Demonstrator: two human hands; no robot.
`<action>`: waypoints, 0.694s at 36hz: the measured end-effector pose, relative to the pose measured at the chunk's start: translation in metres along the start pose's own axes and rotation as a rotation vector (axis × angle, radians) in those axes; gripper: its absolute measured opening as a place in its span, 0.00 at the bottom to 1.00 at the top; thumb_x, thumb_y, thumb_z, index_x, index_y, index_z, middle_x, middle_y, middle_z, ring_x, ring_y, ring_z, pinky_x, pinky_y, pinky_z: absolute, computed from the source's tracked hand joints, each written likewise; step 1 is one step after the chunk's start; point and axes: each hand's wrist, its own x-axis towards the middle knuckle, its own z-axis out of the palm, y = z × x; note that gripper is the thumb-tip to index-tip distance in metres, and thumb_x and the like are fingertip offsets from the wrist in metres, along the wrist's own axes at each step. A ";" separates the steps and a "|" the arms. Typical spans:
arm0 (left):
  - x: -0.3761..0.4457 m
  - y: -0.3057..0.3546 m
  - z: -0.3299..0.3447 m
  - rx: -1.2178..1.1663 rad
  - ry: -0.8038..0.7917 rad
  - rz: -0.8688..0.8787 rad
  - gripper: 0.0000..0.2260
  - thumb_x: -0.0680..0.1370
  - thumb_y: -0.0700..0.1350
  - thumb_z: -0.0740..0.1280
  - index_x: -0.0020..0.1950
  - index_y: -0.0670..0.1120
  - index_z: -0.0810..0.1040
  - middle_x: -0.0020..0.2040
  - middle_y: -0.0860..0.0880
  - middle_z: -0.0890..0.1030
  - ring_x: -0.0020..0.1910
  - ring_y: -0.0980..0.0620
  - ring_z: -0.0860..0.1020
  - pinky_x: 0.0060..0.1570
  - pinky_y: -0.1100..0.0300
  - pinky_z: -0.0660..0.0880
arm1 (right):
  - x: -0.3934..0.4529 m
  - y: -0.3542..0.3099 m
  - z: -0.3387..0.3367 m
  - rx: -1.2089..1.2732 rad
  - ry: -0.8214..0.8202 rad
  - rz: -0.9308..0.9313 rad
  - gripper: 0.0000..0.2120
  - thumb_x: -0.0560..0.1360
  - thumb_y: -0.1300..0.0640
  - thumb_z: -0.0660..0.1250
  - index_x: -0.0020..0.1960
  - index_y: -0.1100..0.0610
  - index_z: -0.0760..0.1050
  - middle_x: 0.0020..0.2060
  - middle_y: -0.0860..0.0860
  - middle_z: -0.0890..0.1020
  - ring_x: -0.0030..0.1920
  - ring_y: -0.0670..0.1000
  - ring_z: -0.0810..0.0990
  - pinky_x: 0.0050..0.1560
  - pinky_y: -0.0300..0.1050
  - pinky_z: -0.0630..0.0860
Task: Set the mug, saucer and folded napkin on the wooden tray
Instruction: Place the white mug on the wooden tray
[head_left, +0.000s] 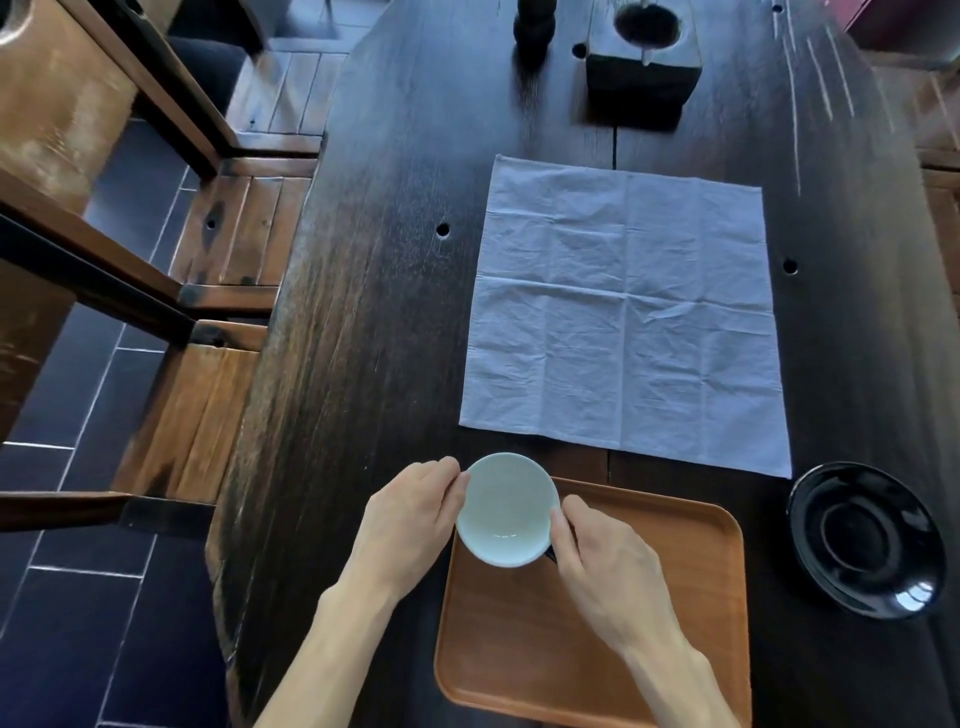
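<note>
My forearms come in from the bottom edge, and both hands meet around the mug (505, 508). After that I take things by size. The dark wooden table (363, 312) fills most of what I see, with wooden benches (228, 249) along its left side over a dark tiled floor. Far up the table stand a dark wooden block with a round hollow (641, 62) and a turned dark post (535, 31).

The white napkin (623, 312) lies spread flat and creased in the middle of the table, not folded at all, its near edge just beyond the tray. The wooden tray (597, 649) sits close to me, bare apart from what I hold over its far left corner. The black saucer (865, 540) rests on the table just right of the tray, apart from it.

My left hand (410, 519) pinches the mug's left rim with curled fingers; my right hand (602, 556) closes on its right side, where a dark handle seems to be. I cannot tell whether the mug touches the tray or hangs just above it.

By my reckoning the task has barely started: the mug is arriving, while the saucer is still off the tray and the napkin needs folding and placing.
</note>
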 end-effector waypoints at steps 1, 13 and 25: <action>-0.001 0.000 0.001 -0.010 0.000 -0.010 0.16 0.83 0.53 0.56 0.38 0.49 0.63 0.33 0.51 0.70 0.36 0.52 0.70 0.37 0.55 0.72 | 0.001 0.000 0.000 -0.004 0.008 0.003 0.18 0.84 0.44 0.49 0.37 0.49 0.58 0.30 0.49 0.73 0.34 0.51 0.73 0.37 0.45 0.70; -0.019 0.001 0.012 -0.052 0.016 -0.082 0.18 0.82 0.55 0.55 0.35 0.48 0.62 0.29 0.50 0.67 0.31 0.47 0.69 0.31 0.55 0.69 | 0.016 0.002 0.000 -0.021 0.101 -0.008 0.18 0.83 0.43 0.52 0.38 0.51 0.62 0.31 0.49 0.72 0.35 0.51 0.73 0.36 0.50 0.72; -0.034 -0.004 0.008 -0.100 0.057 -0.098 0.19 0.82 0.59 0.55 0.35 0.49 0.62 0.29 0.50 0.69 0.32 0.48 0.70 0.31 0.58 0.69 | -0.002 0.003 -0.013 0.133 0.129 0.083 0.18 0.81 0.40 0.58 0.37 0.50 0.69 0.32 0.46 0.78 0.36 0.45 0.76 0.38 0.41 0.72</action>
